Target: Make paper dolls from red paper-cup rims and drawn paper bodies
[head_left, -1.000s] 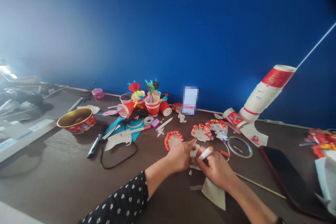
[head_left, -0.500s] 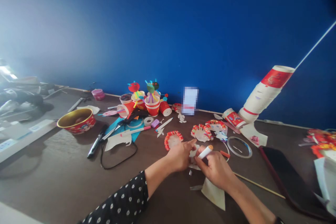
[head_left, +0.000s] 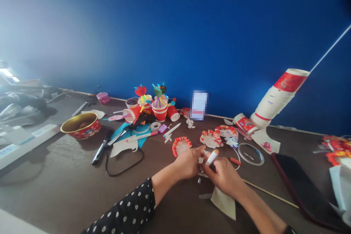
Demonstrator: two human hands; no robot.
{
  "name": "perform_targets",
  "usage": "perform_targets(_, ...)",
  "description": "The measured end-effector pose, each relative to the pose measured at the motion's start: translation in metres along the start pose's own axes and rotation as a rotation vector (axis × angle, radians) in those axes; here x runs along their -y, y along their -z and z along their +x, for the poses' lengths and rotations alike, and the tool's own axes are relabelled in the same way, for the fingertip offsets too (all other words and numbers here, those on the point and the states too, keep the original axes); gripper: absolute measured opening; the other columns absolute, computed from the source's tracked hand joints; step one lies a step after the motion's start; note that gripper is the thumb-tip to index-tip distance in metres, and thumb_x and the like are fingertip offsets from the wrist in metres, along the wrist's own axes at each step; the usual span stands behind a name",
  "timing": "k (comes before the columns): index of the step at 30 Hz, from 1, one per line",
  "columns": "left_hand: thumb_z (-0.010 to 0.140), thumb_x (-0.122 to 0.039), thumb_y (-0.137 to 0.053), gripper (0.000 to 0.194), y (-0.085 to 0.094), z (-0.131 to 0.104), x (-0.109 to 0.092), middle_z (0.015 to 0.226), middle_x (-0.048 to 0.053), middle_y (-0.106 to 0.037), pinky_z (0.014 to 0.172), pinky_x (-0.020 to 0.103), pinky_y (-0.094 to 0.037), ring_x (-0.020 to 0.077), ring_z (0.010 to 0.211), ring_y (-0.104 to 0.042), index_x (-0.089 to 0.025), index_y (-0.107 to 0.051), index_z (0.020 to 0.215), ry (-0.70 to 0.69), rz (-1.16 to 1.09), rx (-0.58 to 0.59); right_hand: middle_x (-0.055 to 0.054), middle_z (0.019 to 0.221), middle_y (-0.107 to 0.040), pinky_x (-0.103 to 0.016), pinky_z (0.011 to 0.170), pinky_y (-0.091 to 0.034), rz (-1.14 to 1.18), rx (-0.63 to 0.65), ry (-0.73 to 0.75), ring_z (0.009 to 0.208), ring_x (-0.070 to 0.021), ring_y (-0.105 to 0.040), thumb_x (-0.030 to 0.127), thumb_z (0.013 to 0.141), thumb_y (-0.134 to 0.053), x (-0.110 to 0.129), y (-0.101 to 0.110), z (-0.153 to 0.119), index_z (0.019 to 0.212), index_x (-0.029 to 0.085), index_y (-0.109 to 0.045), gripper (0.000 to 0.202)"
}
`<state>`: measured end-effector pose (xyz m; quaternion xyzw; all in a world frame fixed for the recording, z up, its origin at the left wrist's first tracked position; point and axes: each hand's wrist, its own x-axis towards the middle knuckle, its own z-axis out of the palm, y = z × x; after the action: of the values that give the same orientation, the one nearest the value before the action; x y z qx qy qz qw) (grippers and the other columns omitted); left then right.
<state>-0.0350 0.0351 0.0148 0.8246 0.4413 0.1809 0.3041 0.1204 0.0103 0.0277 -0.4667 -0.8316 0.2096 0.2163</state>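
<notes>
My right hand (head_left: 222, 175) is closed around a white marker (head_left: 212, 157) whose orange end points up and away from me. Close beside it, my left hand (head_left: 189, 162) has its fingers bent over a white paper piece (head_left: 201, 160), mostly hidden between the two hands, with the index finger reaching to the right. The marker's tip cannot be seen behind my right fingers. Just beyond my hands lie red-rimmed paper-cup pieces (head_left: 182, 147), curled at their edges. Under my right wrist is a cream paper scrap (head_left: 224, 204).
A dark phone (head_left: 304, 186) and a thin wooden stick (head_left: 270, 192) lie to the right. Stacked paper cups (head_left: 276, 98) lean at the blue wall. On the left are a gold-lined bowl (head_left: 82, 126), a black utility knife (head_left: 102, 148), scissors (head_left: 117, 137) and a power strip (head_left: 30, 142).
The marker has tilted slightly more upright and shifted a little left with my right hand. My left hand stays nearly in place on the paper piece.
</notes>
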Motion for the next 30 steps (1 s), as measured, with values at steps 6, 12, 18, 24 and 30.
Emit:
perform_targets(6, 0.068, -0.004, -0.040, 0.057, 0.003, 0.005, 0.007, 0.103, 0.007, -0.059, 0.080, 0.025, -0.042, 0.0148, 0.082, -0.056, -0.012, -0.036, 0.124, -0.068, -0.079, 0.029, -0.001, 0.060, -0.059, -0.023, 0.052, -0.032, 0.033, 0.012, -0.026, 0.055, -0.0140, -0.054, 0.035, 0.083, -0.038, -0.003, -0.001, 0.000, 0.073, 0.016, -0.054, 0.027)
perform_targets(12, 0.066, -0.002, -0.038, 0.057, 0.001, 0.007, 0.012, 0.099, 0.008, -0.061, 0.074, 0.023, -0.044, 0.0126, 0.072, -0.056, -0.008, -0.037, 0.123, -0.063, -0.110, 0.032, -0.003, 0.062, -0.060, -0.023, 0.054, -0.034, 0.063, 0.021, -0.042, 0.057, -0.0149, -0.054, 0.038, 0.083, -0.039, -0.005, -0.003, 0.000, 0.075, 0.015, -0.057, 0.030)
perform_targets(18, 0.067, -0.003, -0.037, 0.055, 0.000, 0.007, 0.013, 0.099, 0.008, -0.060, 0.070, 0.022, -0.045, 0.0124, 0.069, -0.056, -0.008, -0.038, 0.122, -0.073, -0.132, 0.022, -0.002, 0.061, -0.059, -0.022, 0.053, -0.033, 0.045, 0.024, -0.039, 0.056, -0.0148, -0.054, 0.038, 0.083, -0.038, -0.006, -0.004, -0.001, 0.074, 0.016, -0.055, 0.030)
perform_targets(24, 0.067, -0.003, -0.037, 0.056, 0.000, 0.007, 0.012, 0.098, 0.006, -0.061, 0.073, 0.023, -0.044, 0.0117, 0.070, -0.056, -0.012, -0.038, 0.122, -0.057, -0.155, 0.008, -0.001, 0.061, -0.058, -0.022, 0.052, -0.033, 0.069, 0.014, -0.026, 0.057, -0.0143, -0.054, 0.036, 0.083, -0.038, -0.004, -0.002, 0.000, 0.074, 0.017, -0.054, 0.026)
perform_targets(30, 0.067, -0.002, -0.037, 0.055, 0.001, 0.007, 0.012, 0.095, 0.007, -0.062, 0.075, 0.024, -0.044, 0.0126, 0.074, -0.056, -0.011, -0.039, 0.121, -0.063, -0.118, 0.010, -0.002, 0.066, -0.062, -0.023, 0.056, -0.037, 0.140, 0.022, -0.054, 0.063, -0.0160, -0.058, 0.034, 0.083, -0.038, 0.000, 0.000, 0.001, 0.074, 0.017, -0.054, 0.025)
